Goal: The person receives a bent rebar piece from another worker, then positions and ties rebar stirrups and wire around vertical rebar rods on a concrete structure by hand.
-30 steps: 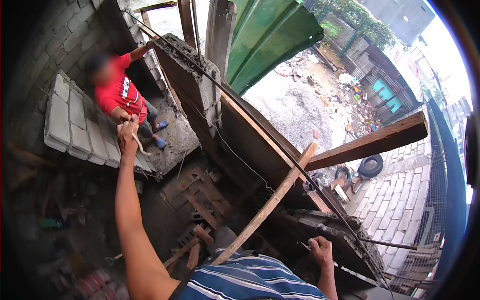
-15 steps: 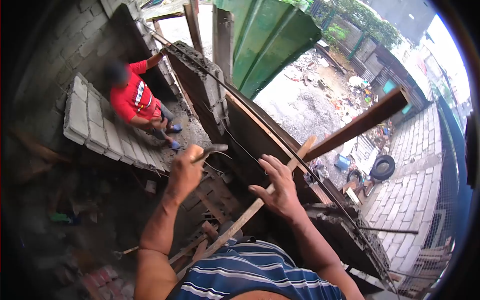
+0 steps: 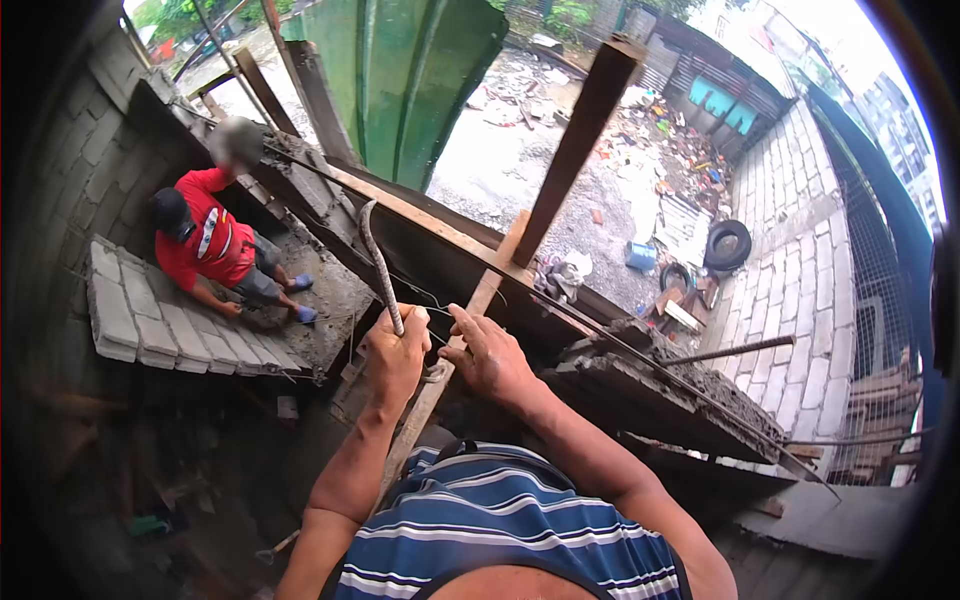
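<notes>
My left hand (image 3: 396, 362) is closed around a bent ribbed steel rod (image 3: 378, 256), whose upper part points up and whose curved lower end shows below the fist. A thin wire (image 3: 430, 306) runs between my two hands. My right hand (image 3: 497, 358) is beside it, thumb and forefinger apart, the forefinger tip close to the wire; whether it touches is unclear. Under both hands a narrow wooden strip (image 3: 484, 292) slants from my chest up to the wall formwork.
A person in a red shirt (image 3: 212, 240) stands at left beside a stacked block wall (image 3: 150, 320). A dark upright post (image 3: 580, 150) rises ahead. A steel bar (image 3: 730, 350) juts out at right. Beyond lie rubble, a blue bucket (image 3: 641, 256) and a tyre (image 3: 728, 245).
My hands have come together, the left moving lower and the right moving left. The rod has turned upright in my left hand. My view has shifted right.
</notes>
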{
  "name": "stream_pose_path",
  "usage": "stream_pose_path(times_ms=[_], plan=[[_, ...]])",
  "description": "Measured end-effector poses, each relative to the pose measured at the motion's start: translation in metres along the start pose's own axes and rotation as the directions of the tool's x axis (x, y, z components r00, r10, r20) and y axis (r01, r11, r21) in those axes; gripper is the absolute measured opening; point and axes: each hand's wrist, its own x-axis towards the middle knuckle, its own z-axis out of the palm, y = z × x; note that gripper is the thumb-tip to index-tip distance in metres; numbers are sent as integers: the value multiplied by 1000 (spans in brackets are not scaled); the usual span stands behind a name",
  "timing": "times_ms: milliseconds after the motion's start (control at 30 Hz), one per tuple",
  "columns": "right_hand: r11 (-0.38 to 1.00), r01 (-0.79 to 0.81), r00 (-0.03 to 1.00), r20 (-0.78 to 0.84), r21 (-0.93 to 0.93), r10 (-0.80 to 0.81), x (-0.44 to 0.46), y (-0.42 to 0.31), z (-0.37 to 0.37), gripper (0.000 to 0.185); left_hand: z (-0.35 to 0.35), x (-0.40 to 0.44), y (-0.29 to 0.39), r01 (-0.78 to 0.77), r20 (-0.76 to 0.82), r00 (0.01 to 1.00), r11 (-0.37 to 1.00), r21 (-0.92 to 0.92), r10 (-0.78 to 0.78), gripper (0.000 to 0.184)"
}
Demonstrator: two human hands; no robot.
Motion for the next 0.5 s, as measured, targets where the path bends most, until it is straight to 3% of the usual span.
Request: stream_pose_path(times_ms=[33, 100, 133, 233, 300, 500], plan=[[1000, -10, 1000, -7, -3, 10, -4, 2, -5, 62, 5, -1, 1, 3, 12, 1000, 1000, 1, -3, 16], [900, -258, 960, 198, 351, 198, -8, 2, -17, 54, 14, -3, 8, 84, 41, 996, 992, -90, -81, 15], [895, -261, 963, 165, 360, 215, -9, -1, -23, 41, 18, -4, 13, 133, 79, 989, 980, -149, -123, 13], [816, -315, 949, 148, 484, 279, -16, 5, -26, 35, 24, -9, 20, 202, 190, 970, 930, -307, -148, 24], [798, -364, 931, 191, 480, 310, -18, 6, -32, 32, 15, -9, 12, 294, 365, 910, 926, -236, -196, 35], [649, -496, 868, 332, 577, 369, -27, 0, -39, 25, 10, -24, 25, 321, 511, 847, 909, -266, -150, 30]])
